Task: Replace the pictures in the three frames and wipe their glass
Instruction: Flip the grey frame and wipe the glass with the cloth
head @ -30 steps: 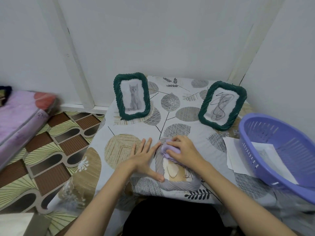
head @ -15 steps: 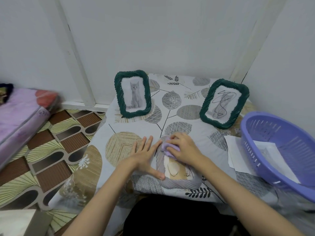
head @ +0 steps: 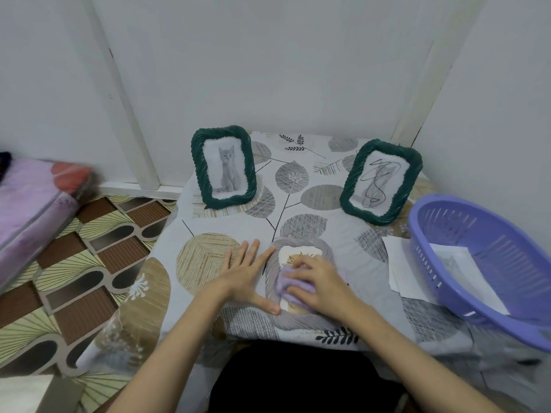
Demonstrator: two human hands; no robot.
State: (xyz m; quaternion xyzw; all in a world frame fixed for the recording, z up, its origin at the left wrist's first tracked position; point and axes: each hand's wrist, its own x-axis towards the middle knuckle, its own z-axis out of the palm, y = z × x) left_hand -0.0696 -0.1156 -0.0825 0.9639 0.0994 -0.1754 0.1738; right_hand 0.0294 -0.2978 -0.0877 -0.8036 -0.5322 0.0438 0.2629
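Right hand: I see my right hand (head: 320, 283) curled over a lilac cloth (head: 290, 283), pressing it on the glass of the grey frame (head: 298, 318).
Left hand: my left hand (head: 244, 277) lies flat with fingers spread on the bench (head: 208, 254), thumb touching the frame's left edge.
Grey frame: flat on the bench's near edge; its picture looks like a drawing, mostly hidden.
Papers: white sheets (head: 399, 263) just right of it, partly under the purple basket (head: 483, 263), one sheet inside.
Far left: green frame (head: 223, 166) upright, grey kitten picture.
Far right: second green frame (head: 380, 181) upright, tilted, scribbled picture.
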